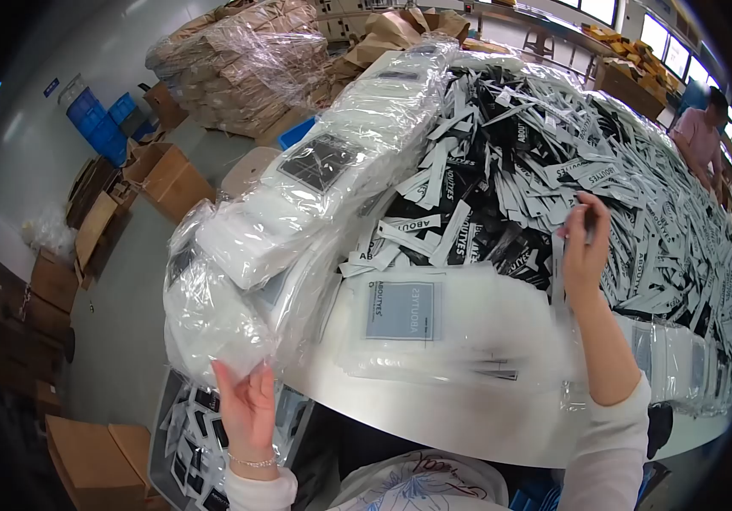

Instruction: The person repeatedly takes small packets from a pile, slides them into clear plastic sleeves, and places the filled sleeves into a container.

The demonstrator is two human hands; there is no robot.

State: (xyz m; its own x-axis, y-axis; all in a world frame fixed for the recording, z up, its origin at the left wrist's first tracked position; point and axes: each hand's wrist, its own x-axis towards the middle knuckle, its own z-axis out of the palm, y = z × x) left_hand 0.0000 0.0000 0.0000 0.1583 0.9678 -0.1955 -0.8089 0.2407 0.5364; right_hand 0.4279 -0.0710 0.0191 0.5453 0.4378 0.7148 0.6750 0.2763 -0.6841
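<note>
My left hand (248, 404) is at the near left with its fingers apart, beside the clear-wrapped bundle of white pouches (217, 336) and above the grey bin. My right hand (585, 251) is over the near edge of a large heap of black and white stick packets (545, 183). Its fingers are bent, and a narrow white stick packet (557, 271) hangs down from the fingertips. Between the hands, a stack of frosted plastic bags (481, 319) lies on the white table (383, 409). The top bag carries a grey-blue ABOUTYES label (404, 311).
A grey bin (160, 443) of small black-and-white packs stands below the table at left. Wrapped pouches (681, 358) line the right edge. Cardboard boxes (166, 175) and a plastic-wrapped stack (238, 68) stand on the floor. Another person (700, 136) is at the far right.
</note>
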